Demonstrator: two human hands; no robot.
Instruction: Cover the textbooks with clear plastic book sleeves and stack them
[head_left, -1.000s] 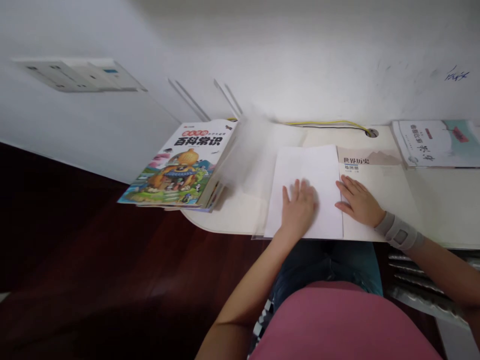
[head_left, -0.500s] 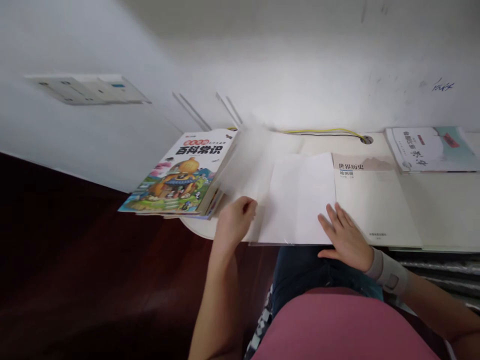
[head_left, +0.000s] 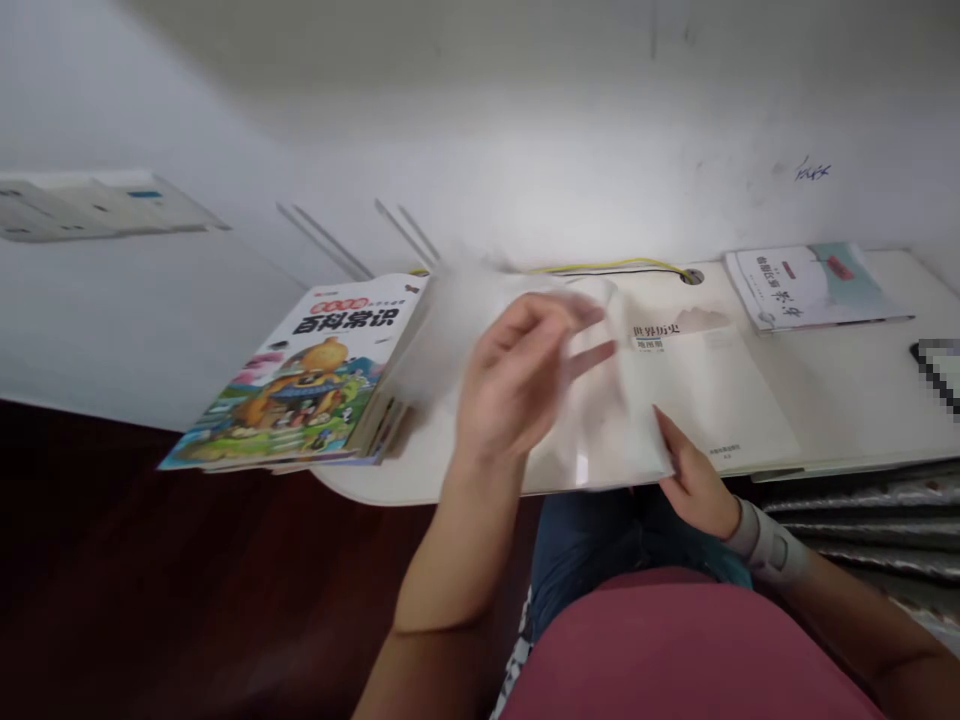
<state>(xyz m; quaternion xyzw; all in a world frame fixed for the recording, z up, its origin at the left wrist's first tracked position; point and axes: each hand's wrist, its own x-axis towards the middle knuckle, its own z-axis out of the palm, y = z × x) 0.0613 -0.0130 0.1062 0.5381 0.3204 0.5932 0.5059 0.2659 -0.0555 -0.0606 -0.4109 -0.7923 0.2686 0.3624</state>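
Observation:
A pale atlas (head_left: 742,385) with Chinese lettering lies spread on the white desk, its blank white side (head_left: 634,440) lifted and curved on the left. My right hand (head_left: 697,480), with a grey band on the wrist, grips the lower edge of that white side between thumb and fingers. Over the left part of the atlas is my left hand (head_left: 517,380), raised and smeared by motion. Two of its fingers reach right across the white side, and its grip is unclear. Beside it, a see-through sheet (head_left: 435,350) shows blurred on the desk.
A stack of books with a colourful cover (head_left: 300,385) sits at the desk's rounded left end. Another booklet (head_left: 806,285) lies at the back right, and a pixelated dark-edged object (head_left: 937,375) at the right edge. Cables (head_left: 630,265) run along the wall into a round hole.
My left hand has risen and moved right over the atlas. The right hand, flat on it before, now grips the white side's edge, which has lifted and curled. The view has shifted right.

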